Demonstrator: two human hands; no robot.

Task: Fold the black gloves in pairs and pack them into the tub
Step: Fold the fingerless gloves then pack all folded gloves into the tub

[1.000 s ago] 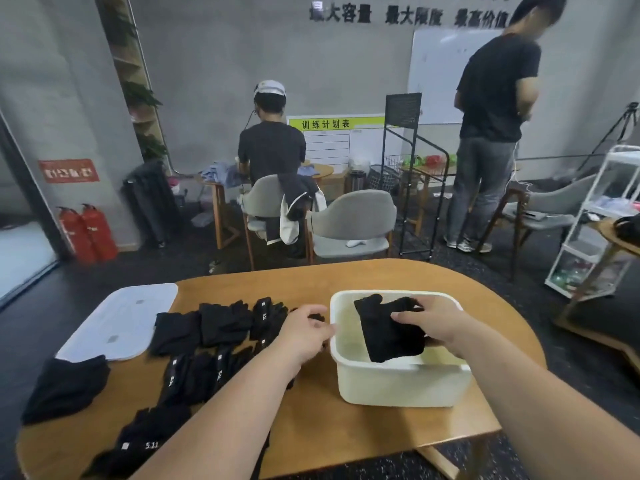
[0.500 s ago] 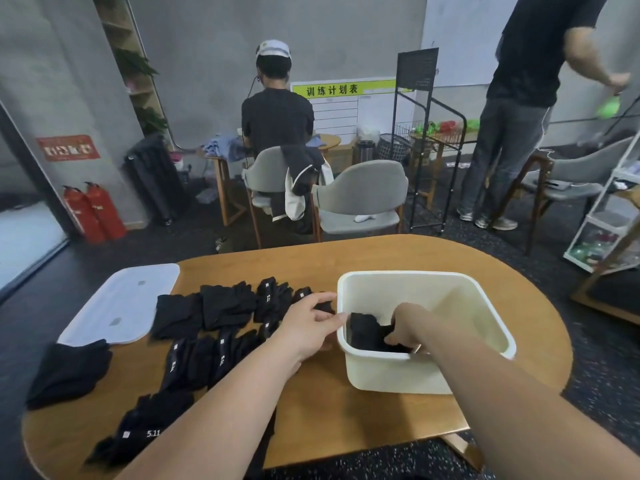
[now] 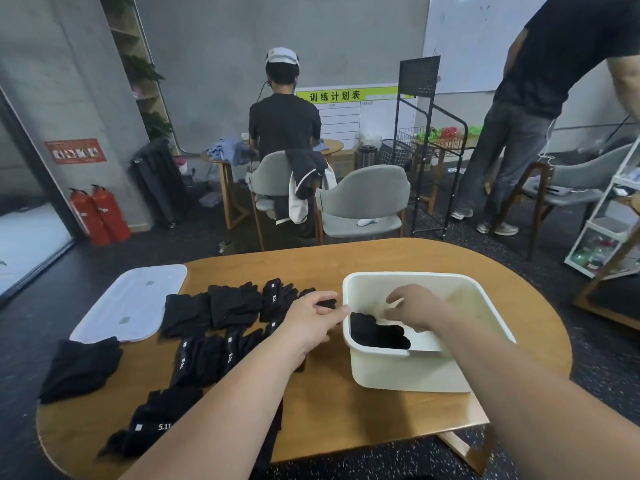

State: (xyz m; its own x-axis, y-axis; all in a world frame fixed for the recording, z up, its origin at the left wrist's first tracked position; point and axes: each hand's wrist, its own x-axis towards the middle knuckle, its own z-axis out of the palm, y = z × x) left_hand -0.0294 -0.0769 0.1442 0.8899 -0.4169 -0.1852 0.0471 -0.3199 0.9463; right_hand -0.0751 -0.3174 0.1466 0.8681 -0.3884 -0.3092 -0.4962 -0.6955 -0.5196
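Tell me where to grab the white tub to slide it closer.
Grip the near left corner of the tub's rim, from above, beside the left hand. That lip is bare, thin enough to pinch and nearest you; the folded gloves lie below it.

occlusions and cut-offs, head view.
right hand (image 3: 414,308) blurred, fingers spread over the tub (image 3: 408,370); its near wall hides the lower part of the folded pair (image 3: 375,334) inside. left hand (image 3: 313,323) at the tub's left rim covers part of a glove (image 3: 325,303); contact with the rim cannot be told. left forearm (image 3: 221,410) hides part of the gloves (image 3: 207,355) on the table (image 3: 346,258). both forearms cut off at the bottom edge. standing person (image 3: 540,81) cut off at top and right, arm blurred.
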